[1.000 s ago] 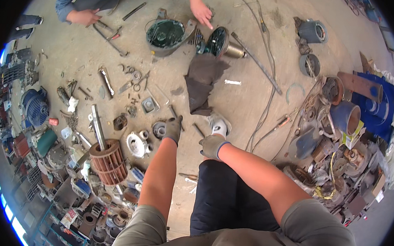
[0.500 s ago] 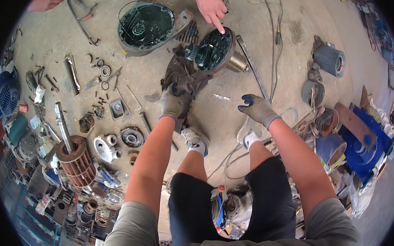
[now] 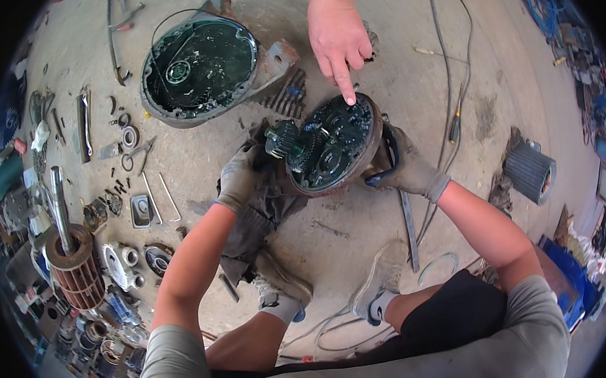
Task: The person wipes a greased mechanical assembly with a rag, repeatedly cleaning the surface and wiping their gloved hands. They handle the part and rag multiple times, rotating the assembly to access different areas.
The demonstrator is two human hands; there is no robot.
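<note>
A round gear assembly point(image 3: 337, 149), coated in dark greasy oil, stands tilted on the floor in front of me. A toothed gear point(image 3: 285, 139) juts from its left side. My left hand point(image 3: 238, 179), gloved, is closed on a dark rag point(image 3: 271, 197) beside that gear; its fingertips are partly hidden. My right hand point(image 3: 404, 162), also gloved, curves around the assembly's back right side, thumb low and fingers high. Another person's bare hand point(image 3: 338, 40) points from above, its index fingertip at the assembly's upper rim.
An oily open housing point(image 3: 251, 69) lies at the upper left. Wrenches point(image 3: 85, 124), bearings point(image 3: 130, 135) and a small metal tray point(image 3: 140, 211) are at left, near a rusty rotor point(image 3: 79, 272). A flat bar point(image 3: 408, 231), cables point(image 3: 457, 73) and a ribbed motor body point(image 3: 529, 173) lie at right.
My right hand has gone from empty above the floor to the back of the gear assembly. My left hand has moved up beside the gear with the rag. The view has shifted.
</note>
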